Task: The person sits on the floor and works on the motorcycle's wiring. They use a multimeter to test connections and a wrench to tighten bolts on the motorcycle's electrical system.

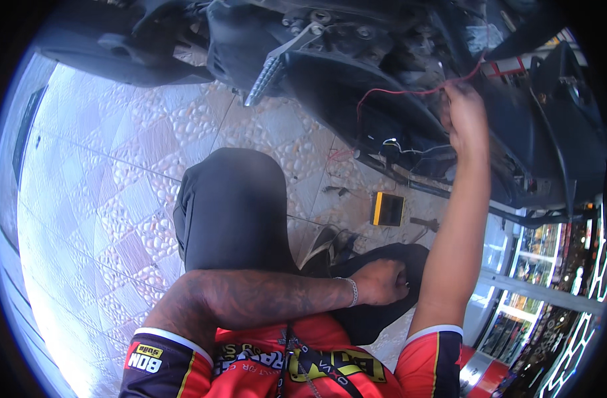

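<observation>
Right hand [464, 109] is up at the thin red insulated wire [409, 92], fingers curled in like a pinch, but the tips are blurry and turned away, so can't swear it's gripped. Left hand [381, 282] is just parked on the black fabric trouser leg [415, 255], fingers folded; can't tell if anything's in there. That wire loops across the front of the dark plastic motorcycle bodywork [323, 86] and runs up past the hand. Looks to me like the wire-handling stage, nothing visibly hooked up at that spot. I'd guess the next move calls for a firm pinch and some gentle guiding, clear of the thin whitish wire [419, 150] below. Further down, a yellow-and-black rectangular box [387, 209] sits on the pebble-patterned tile floor [147, 132].
</observation>
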